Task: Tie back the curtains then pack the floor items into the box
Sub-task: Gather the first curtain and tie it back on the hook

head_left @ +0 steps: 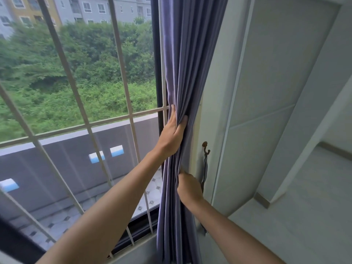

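Nearest the camera, the right hand (pixel 188 187) is seen curled into the folds of the gathered purple curtain (pixel 182 77), just left of the wall hook (pixel 205 149) and below it. Higher up the bunch, the curtain is pinched between thumb and flatter fingers by the left hand (pixel 174 128), above and left of the hook. The curtain's long axis runs vertically beside the hook, from which the dark tieback cord (pixel 205 170) hangs, nearest the right hand.

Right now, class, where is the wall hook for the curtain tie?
In the head view, the hook is on the wall strip just right of the gathered curtain, between the left hand above and the right hand below.
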The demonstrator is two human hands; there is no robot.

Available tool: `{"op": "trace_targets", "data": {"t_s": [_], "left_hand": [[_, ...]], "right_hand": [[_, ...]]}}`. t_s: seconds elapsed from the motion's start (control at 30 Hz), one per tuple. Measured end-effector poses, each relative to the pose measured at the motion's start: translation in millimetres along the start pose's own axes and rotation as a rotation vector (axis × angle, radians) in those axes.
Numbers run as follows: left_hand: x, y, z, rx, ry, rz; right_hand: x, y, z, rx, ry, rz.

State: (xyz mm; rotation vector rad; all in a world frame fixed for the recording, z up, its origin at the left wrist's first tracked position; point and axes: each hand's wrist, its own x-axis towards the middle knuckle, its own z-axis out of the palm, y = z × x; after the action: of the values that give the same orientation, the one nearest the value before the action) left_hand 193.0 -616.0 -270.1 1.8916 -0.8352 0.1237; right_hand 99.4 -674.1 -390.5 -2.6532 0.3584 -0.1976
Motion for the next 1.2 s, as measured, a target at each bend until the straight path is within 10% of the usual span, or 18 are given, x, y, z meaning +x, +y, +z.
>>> {"op": "trace_targets", "data": {"t_s": [0.6, 1.2], "left_hand": [[6.5, 2.7, -0.4, -0.079, -0.197, -0.146], [10.9, 18.6, 7.2, -0.171, -0.328, -0.215]], "right_hand": [[16.8, -7.1, 26.0, 0.315, 0.264, 0.146], [18.7, 11.8, 20.6, -0.032, 0.079, 0.296]]}}
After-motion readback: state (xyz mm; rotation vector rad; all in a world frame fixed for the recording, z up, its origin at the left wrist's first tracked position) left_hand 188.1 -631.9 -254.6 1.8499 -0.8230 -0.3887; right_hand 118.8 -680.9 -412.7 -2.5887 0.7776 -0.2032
